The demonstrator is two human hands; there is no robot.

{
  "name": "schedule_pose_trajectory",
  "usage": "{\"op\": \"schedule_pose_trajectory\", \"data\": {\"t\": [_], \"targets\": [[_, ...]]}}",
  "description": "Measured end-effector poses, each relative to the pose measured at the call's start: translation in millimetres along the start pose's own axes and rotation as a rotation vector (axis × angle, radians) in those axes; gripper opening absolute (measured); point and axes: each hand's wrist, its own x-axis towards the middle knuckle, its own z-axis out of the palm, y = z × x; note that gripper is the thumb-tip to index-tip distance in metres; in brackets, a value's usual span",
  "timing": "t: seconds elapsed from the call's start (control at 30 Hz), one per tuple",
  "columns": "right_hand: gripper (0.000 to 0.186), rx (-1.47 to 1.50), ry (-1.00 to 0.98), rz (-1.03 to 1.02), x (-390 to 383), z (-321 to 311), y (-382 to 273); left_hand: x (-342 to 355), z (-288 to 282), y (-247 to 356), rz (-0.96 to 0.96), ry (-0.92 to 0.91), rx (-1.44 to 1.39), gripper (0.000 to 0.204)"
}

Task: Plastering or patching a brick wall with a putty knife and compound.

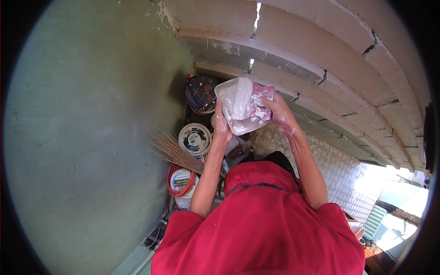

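Observation:
My left hand (222, 123) grips the left side of a square, white-coated tray (225, 96), held up near the middle of the view. My right hand (276, 106) is closed on a crumpled-looking pink-red thing (256, 105), smeared with white, at the tray's right side; I cannot make out exactly what it is. A long white strip (243, 94), wet-looking, lies beside it over the tray. Both hands and the right forearm carry white or pinkish smears.
A green wall (87, 137) fills the left. Below my hands stand a dark bucket (199, 91), a lidded pail (195, 140), a bundle of thin sticks (172, 151) and a coiled red hose (176, 190). Stepped slabs (302, 41) slope overhead to the right, above a pale textured surface (325, 158).

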Motion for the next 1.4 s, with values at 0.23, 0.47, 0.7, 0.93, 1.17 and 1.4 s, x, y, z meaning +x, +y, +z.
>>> {"op": "schedule_pose_trajectory", "data": {"t": [0.23, 0.47, 0.7, 0.93, 1.17, 1.4], "targets": [[0.030, 0.230, 0.144, -0.164, 21.2, 31.9, -18.1, 21.0, -3.8, 13.8, 0.050, -0.002, -0.056, 0.061], [0.019, 0.517, 0.186, -0.146, 81.5, 54.6, -23.0, 22.0, -12.3, 33.7, 0.107, 0.062, -0.064, 0.060], [0.021, 0.675, 0.248, -0.219, 142.3, 73.7, -38.5, 14.8, -32.4, 34.2, 0.124, 0.084, -0.041, 0.062], [0.014, 0.754, 0.364, -0.276, 175.2, 107.7, -43.0, 3.1, -40.0, 33.6, 0.121, 0.117, -0.073, 0.061], [0.010, 0.744, 0.380, -0.230, 223.2, 93.2, -87.1, -5.2, -38.9, 30.6, 0.091, 0.115, -0.089, 0.061], [0.011, 0.656, 0.279, -0.436, 198.1, 117.6, -139.2, -11.4, -51.0, 28.4, 0.086, 0.185, -0.084, 0.062]]}}
